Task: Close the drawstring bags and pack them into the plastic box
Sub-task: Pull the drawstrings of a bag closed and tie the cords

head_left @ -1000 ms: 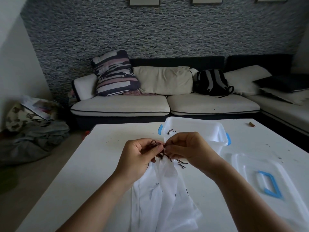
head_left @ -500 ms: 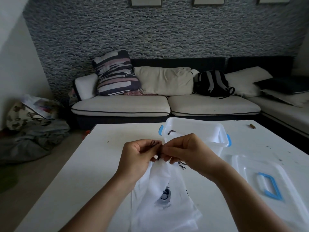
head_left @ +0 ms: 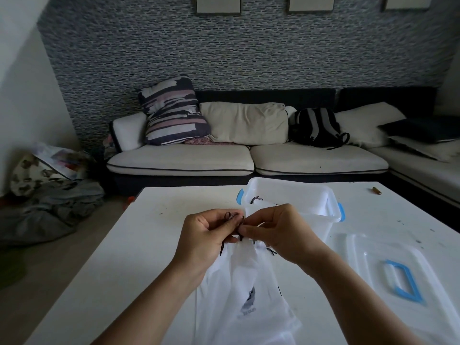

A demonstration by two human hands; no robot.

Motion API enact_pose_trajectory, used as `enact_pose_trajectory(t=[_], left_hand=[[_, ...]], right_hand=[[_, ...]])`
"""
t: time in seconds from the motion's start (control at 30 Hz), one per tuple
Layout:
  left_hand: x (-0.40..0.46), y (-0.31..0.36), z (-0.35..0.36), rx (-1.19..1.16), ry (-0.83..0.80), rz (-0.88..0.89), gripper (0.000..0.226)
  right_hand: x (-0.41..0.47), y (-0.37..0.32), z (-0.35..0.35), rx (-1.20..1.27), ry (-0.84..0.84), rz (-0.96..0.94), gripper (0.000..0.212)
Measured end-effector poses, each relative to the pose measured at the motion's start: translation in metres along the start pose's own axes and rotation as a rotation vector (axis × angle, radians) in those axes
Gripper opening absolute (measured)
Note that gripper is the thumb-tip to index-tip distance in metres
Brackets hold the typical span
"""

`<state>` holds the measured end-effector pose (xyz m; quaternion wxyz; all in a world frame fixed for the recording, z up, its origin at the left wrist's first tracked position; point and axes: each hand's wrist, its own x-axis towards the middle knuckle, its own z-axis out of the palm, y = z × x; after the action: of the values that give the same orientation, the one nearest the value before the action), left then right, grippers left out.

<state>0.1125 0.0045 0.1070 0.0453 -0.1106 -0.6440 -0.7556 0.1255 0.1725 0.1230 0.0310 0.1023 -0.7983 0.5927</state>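
Behind the white table (head_left: 139,245) runs a pale sofa (head_left: 224,158), and the box (head_left: 293,202) stands open just past the hands so a closed bag can go straight in; its lid (head_left: 398,282) lies to the right. Both hands meet at the mouth of the top bag (head_left: 249,295), lifted off a pile on the table. Left hand (head_left: 204,240) and right hand (head_left: 278,232) each pinch the dark cord (head_left: 230,216), probably to cinch it.

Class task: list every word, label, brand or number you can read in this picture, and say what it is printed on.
None can be read.
White drawstring bag: dark logo with a line of lettering beneath, too blurred to read.
Framed pictures on wall: no legible text.
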Motion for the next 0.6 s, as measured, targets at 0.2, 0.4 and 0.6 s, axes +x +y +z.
enact_pose_trajectory(t=[0.2, 0.4, 0.6], left_hand=[[-0.0025, 0.0015, 0.0012, 0.151, 0.011, 0.213, 0.021], [0.0009, 0.0054, -0.0056, 0.213, -0.031, 0.273, 0.015], [0.0010, 0.0059, -0.0039, 0.249, -0.079, 0.214, 0.013]], right_hand=[[-0.0006, 0.0007, 0.0046, 0.153, 0.007, 0.101, 0.007], [-0.0042, -0.0026, 0.0055, 0.287, 0.033, 0.025, 0.007], [-0.0028, -0.0079, 0.0042, -0.350, 0.127, -0.227, 0.008]])
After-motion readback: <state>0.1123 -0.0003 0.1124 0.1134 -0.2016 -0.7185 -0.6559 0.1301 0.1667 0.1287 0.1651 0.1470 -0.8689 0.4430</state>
